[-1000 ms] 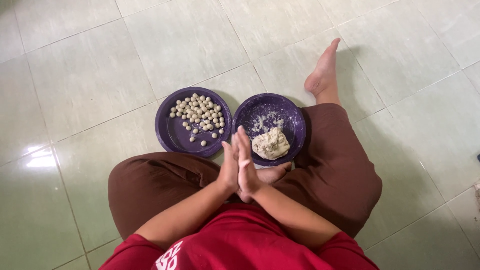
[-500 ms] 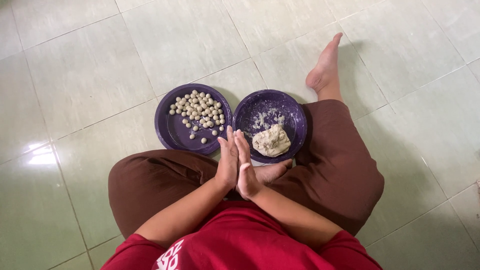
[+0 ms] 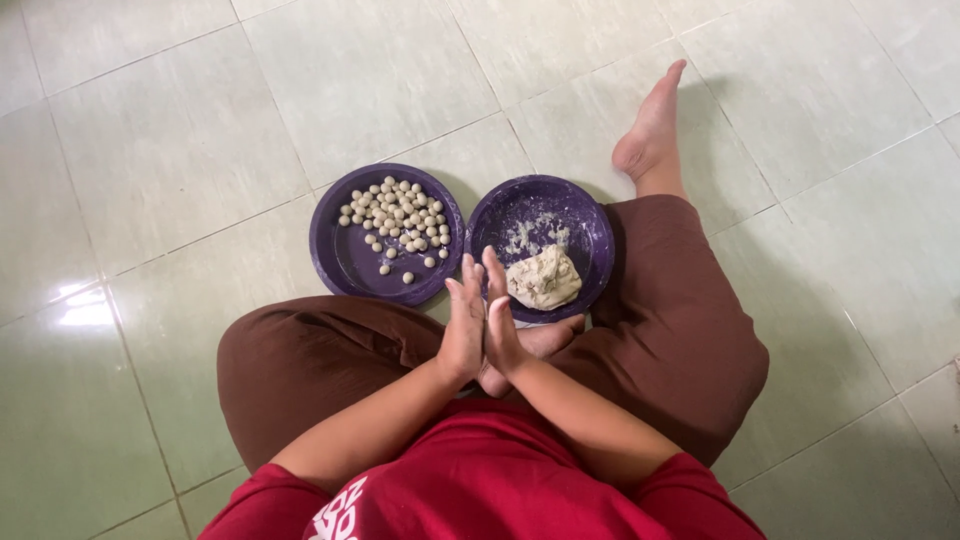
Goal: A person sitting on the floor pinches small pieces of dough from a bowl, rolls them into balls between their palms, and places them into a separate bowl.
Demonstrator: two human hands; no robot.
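Pale green tiled floor (image 3: pixel 170 150) fills the view; the person sits on it cross-legged in brown trousers (image 3: pixel 690 340) and a red shirt (image 3: pixel 480 490), one bare foot (image 3: pixel 652 125) stretched out on the right side. Two purple plates rest on the tiles directly ahead of the knees, rims just beside each other. The left plate (image 3: pixel 345 262) carries a loose cluster of small pale dough balls (image 3: pixel 398 222), mostly in its far half. The right plate (image 3: pixel 590 250) carries a lump of pale dough (image 3: pixel 543 277) in its near half, with floury smears beyond it. The left hand (image 3: pixel 464 328) and right hand (image 3: pixel 502 330) stand pressed palm to palm above the lap, fingers straight and pointing away from the body toward the gap between the two plates. Grip state: both palms flat and closed against each other, fingers not curled; whatever lies between them is hidden, so I cannot tell if a piece of dough is held there. Key relation: the fingertips end at the near rims, at the meeting of the plates. The dough lump lies just ahead and to the right of the hands, nearest the right hand. The dough balls lie ahead and to the left, farther off, on the left hand's side.
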